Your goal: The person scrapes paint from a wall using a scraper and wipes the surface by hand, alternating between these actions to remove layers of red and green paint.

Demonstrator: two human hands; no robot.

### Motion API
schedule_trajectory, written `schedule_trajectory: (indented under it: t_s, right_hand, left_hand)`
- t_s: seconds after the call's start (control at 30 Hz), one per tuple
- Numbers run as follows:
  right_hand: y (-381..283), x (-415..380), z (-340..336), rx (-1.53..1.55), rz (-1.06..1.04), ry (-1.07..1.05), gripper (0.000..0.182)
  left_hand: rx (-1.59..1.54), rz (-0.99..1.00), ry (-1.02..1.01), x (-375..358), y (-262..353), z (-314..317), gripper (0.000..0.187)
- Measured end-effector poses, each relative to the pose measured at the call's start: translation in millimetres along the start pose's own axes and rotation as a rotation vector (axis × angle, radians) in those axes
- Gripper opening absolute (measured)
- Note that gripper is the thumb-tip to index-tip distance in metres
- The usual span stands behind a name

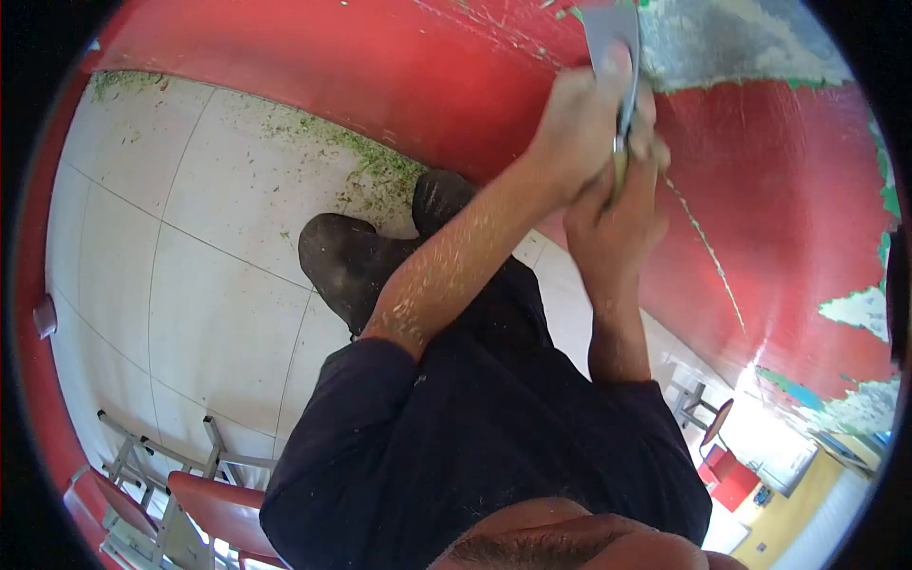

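A scraper [600, 28] with a wide metal blade and a yellowish handle is held against the red wall [760, 180]. My left hand [578, 123] is closed around its neck, with a finger or thumb pressed on the blade. Below it, my right hand [622, 228] is closed around the handle. Both hands are slightly blurred. The blade's edge meets the wall beside a bare grey patch [731, 43] with green paint edges. Pale flakes cling to my left forearm.
Green paint flakes [375, 171] lie on the tiled floor [228, 218] along the wall's foot, near my dark shoes [337, 256]. Red chairs [218, 503] with metal legs stand at lower left. More peeled patches [860, 313] and red furniture [731, 475] are at right.
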State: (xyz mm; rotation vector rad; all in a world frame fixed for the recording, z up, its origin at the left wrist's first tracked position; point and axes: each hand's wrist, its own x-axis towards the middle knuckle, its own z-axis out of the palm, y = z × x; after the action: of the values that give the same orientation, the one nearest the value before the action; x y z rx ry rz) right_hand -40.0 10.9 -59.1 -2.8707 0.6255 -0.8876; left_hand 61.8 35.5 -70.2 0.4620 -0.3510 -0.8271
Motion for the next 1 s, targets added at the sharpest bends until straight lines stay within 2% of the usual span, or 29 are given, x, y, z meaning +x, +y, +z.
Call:
schedule_trajectory:
  t_s: [0.1,0.13,0.23,0.3,0.4,0.43,0.53,0.63,0.73,0.83,0.87,0.93,1.0]
  right_hand:
    - [-2,-11,-2,0.206,0.11,0.024,0.027]
    - [-3,-6,2,0.153,0.09,0.014,0.029]
    - [-4,7,5,0.033,0.024,0.029,0.032]
    - [-7,-2,1,0.066,-0.073,0.078,0.029]
    - [-10,-6,1,0.146,0.121,-0.082,0.026]
    - [-10,-10,2,0.145,0.196,-0.112,0.025]
    - [-9,-16,13,0.135,0.102,-0.029,0.024]
    - [-11,-12,1,0.248,0.214,-0.132,0.024]
    - [-3,-15,23,0.155,0.163,-0.065,0.025]
    - [0,-17,4,0.302,0.214,-0.197,0.027]
    - [-1,-9,11,0.244,0.19,-0.156,0.027]
    - [0,-7,21,0.107,0.18,-0.115,0.027]
    - [7,-6,23,0.131,0.039,0.004,0.03]
  left_hand:
    - [-0.15,0.01,-0.116,-7,-19,4,0.053]
    - [-0.015,0.03,-0.08,-3,-20,-2,0.052]
    - [-0.003,0.074,-0.066,4,18,4,0.052]
    - [0.032,-0.055,-0.03,-9,15,6,0.052]
    - [0.11,-0.173,0.005,-11,-1,-1,0.053]
    - [0.108,-0.153,-0.009,-10,-1,-5,0.053]
    - [0.079,-0.125,-0.034,-12,-2,-11,0.052]
    - [0.103,-0.237,0.006,-14,4,-4,0.052]
    - [0.169,-0.102,0.002,-8,-3,-12,0.051]
    - [0.085,-0.181,-0.018,-16,1,-11,0.051]
    - [0.015,-0.127,-0.068,-10,-2,-12,0.051]
    - [0.111,-0.061,-0.047,-2,-7,-17,0.052]
    - [0.118,-0.037,-0.045,-1,-11,-20,0.053]
